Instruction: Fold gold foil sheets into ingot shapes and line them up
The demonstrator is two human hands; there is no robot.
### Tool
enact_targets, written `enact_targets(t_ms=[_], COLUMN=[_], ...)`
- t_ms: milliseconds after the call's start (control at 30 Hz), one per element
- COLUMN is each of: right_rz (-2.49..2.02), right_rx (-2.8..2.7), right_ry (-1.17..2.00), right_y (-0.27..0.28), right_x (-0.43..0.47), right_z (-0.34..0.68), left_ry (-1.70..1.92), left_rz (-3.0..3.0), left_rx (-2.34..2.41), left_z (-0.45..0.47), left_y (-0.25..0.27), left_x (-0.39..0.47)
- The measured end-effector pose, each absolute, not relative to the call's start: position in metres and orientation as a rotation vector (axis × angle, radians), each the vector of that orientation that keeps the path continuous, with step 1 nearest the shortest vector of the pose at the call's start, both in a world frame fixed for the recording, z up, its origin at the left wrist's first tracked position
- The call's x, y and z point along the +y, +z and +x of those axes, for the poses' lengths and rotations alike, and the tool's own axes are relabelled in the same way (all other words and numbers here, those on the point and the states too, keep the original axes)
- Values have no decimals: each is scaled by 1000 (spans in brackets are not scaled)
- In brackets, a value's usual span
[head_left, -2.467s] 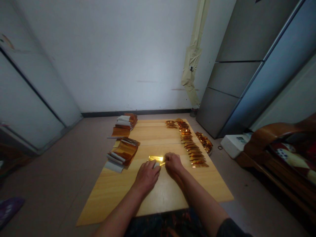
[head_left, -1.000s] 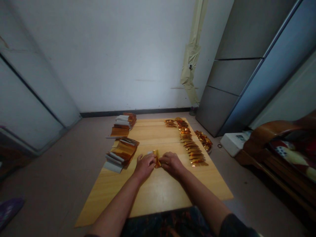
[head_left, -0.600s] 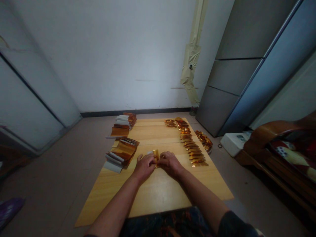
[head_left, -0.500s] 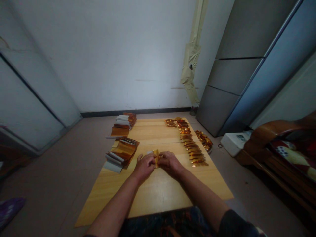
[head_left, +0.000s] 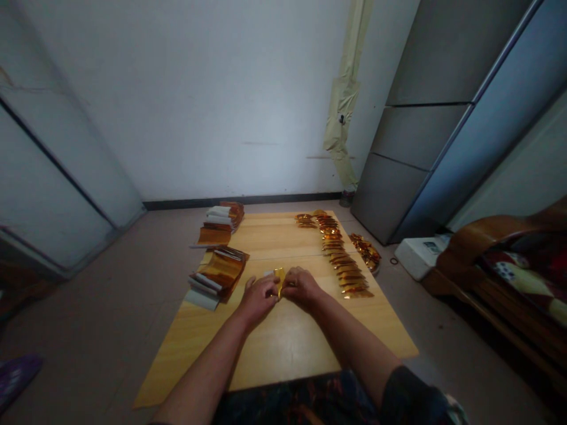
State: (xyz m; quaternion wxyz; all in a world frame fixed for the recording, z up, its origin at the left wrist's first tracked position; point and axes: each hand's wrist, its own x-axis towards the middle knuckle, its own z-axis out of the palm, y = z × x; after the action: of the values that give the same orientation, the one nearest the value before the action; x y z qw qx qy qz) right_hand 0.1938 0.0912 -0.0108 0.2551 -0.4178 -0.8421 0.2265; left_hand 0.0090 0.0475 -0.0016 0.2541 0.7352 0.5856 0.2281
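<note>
A small sheet of gold foil paper (head_left: 279,275) lies between my hands over the middle of the wooden table (head_left: 287,348). My left hand (head_left: 258,300) closes on its left side, thumb and fingers at the edge. From the right, my right hand (head_left: 303,288) pinches the paper's other side with thumb and forefinger. A pale piece of paper (head_left: 268,274) shows just behind my left fingers. How the sheet is folded under the fingertips is partly hidden.
Stacks of gold and white paper (head_left: 219,271) lie along the table's left edge. A row of folded gold foil pieces (head_left: 345,265) runs down the right side. Beyond that edge sits a container of gold pieces (head_left: 367,252). A fridge (head_left: 411,130) and a wooden seat (head_left: 469,254) stand at right.
My right hand's fingers have drawn in tighter at the foil paper's edge, and more of its gold surface shows. My left hand stays nearly in place.
</note>
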Motion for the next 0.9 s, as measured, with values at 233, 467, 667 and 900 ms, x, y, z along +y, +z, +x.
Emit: enact_targets(t_ms=[233, 467, 667, 900], right_rz=[-1143, -1136, -1115, -1298], right_rx=[-2299, -2365, -2415, -2469], right_ry=[560, 520, 551, 551], right_y=[-12, -10, -8, -7], right_x=[91, 95, 98, 106], right_z=[190, 184, 183, 178], left_ry=[596, 621, 629, 612], left_rz=[1992, 2003, 2035, 2067], left_rx=[1569, 1544, 1557, 1493], left_z=[6, 6, 6, 4], left_y=[-3, -3, -1, -6], left_x=[50, 50, 48, 49])
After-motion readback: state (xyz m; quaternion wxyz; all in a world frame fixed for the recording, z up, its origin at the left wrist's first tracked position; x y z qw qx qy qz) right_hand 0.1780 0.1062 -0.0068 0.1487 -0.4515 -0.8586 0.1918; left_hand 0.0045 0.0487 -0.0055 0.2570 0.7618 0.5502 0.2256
